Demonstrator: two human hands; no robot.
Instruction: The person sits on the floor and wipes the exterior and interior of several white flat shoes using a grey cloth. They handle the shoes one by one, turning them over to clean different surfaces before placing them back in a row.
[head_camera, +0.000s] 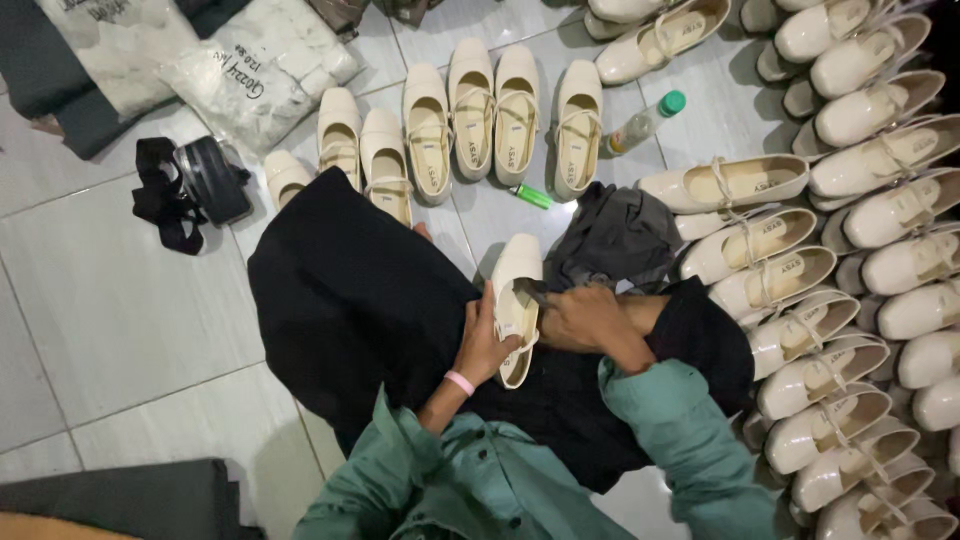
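- My left hand (485, 345) grips the side of a shoe (516, 300), fingers wrapped round its edge.
- My right hand (590, 318) is closed on a gray cloth (612, 240) and presses it to the shoe's open top.
- The shoe is cream, flat, with a squarish toe and a thin strap. It looks smooth and a bit shiny.
- It sits over my lap, on my black skirt (350, 290), toe pointing away from me.
- A pink band (459, 382) is on my left wrist.
- More cream shoes lie in a row (470, 120) ahead and a big pile (860, 250) on my right.
- A green lighter (532, 196) and a small bottle (645, 122) lie on the tile floor (110, 300).
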